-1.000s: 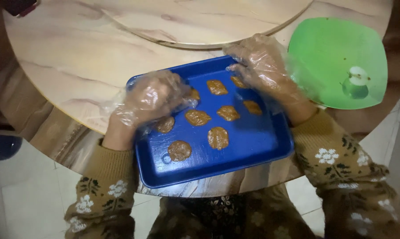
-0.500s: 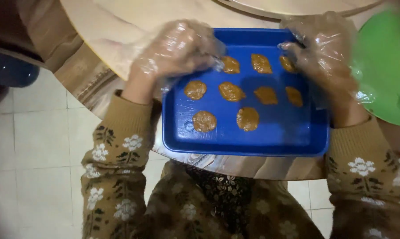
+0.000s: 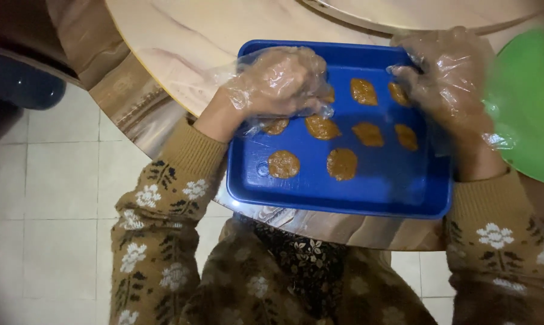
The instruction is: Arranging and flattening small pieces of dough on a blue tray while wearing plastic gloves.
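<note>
- One blue tray [image 3: 368, 195] sits at the near rim of a round marble surface [image 3: 181, 54], its front edge just past that rim, above the person's lap.
- Eight brown patties show on the tray: a back row partly hidden by the hands, a middle row, and two in front, one patty [image 3: 283, 164] to the left and another [image 3: 342, 164] beside it; more may lie under the left hand.
- Left hand [image 3: 281, 81], in a loose clear plastic glove, is curled palm-down over the tray's back left corner, fingers [image 3: 311, 96] bent over a patty that peeks out at the fingertips; whether they grip it cannot be told.
- Right hand [image 3: 449, 78], gloved the same way, rests at the back right of the tray, fingers [image 3: 407, 72] half open and pointing left, tips just beside the nearest patty [image 3: 398, 93]; they hold nothing that can be seen.
- The tray's front strip and near right corner lie bare.
- A green plate [image 3: 525, 114] sits close by the tray's right side, behind the right wrist.
- To the left, the surface drops away to tiled floor [image 3: 61, 198].
</note>
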